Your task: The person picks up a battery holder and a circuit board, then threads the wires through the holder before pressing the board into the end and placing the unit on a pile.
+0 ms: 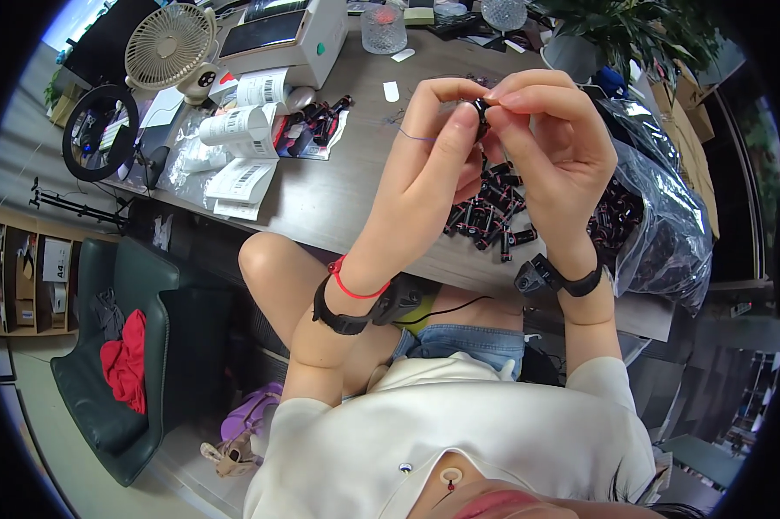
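Observation:
Both hands are raised close together over the table. A small black piece (482, 111) is pinched between the fingertips of my left hand (442, 143) and my right hand (556, 143). The fingers cover most of it, so its exact kind cannot be made out. A thin purple thread (417, 137) shows against my left hand. Below and behind the hands lies a pile of small black cylindrical parts with red bands (491, 212). More such parts fill a clear plastic bag (671, 246) to the right of my right wrist. Each wrist wears a black strap with a small device.
Printed label sheets (243, 143) and several black parts on a packet (319, 121) lie at the left. Behind them stand a fan (172, 48), a black ring stand (101, 131) and a white box (316, 52). A glass (383, 30) and a potted plant (641, 30) stand at the back.

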The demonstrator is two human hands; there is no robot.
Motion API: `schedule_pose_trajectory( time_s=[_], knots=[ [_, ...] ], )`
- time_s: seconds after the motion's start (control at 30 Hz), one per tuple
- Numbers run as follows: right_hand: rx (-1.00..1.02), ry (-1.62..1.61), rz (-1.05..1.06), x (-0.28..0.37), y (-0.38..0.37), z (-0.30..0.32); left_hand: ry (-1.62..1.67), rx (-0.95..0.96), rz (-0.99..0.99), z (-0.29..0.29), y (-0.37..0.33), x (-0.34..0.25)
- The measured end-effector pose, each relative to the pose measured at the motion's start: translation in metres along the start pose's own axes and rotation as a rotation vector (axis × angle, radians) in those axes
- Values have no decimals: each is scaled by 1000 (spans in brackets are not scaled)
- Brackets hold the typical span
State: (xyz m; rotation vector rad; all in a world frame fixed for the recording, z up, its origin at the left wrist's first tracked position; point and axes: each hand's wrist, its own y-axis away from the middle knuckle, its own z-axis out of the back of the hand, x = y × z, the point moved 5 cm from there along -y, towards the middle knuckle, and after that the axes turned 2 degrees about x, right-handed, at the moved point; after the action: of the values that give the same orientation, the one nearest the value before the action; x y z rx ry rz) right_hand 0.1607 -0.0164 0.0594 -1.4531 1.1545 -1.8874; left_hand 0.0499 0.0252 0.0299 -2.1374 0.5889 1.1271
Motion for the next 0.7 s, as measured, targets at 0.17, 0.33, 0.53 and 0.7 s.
schedule_pose_trajectory(
  time_s=[0.17,0.33,0.53,0.7],
  knots=[
    [-99,237,244,10,1,6,-130,-64,-196,-1,3,-5],
    [120,717,386,41,9,-8,-555,-135,-400,0,8,-19],
    [112,661,480,40,5,-9,-698,-173,-476,0,10,-31],
    [-5,301,445,22,3,5,-580,-145,-395,3,11,-31]
  ],
)
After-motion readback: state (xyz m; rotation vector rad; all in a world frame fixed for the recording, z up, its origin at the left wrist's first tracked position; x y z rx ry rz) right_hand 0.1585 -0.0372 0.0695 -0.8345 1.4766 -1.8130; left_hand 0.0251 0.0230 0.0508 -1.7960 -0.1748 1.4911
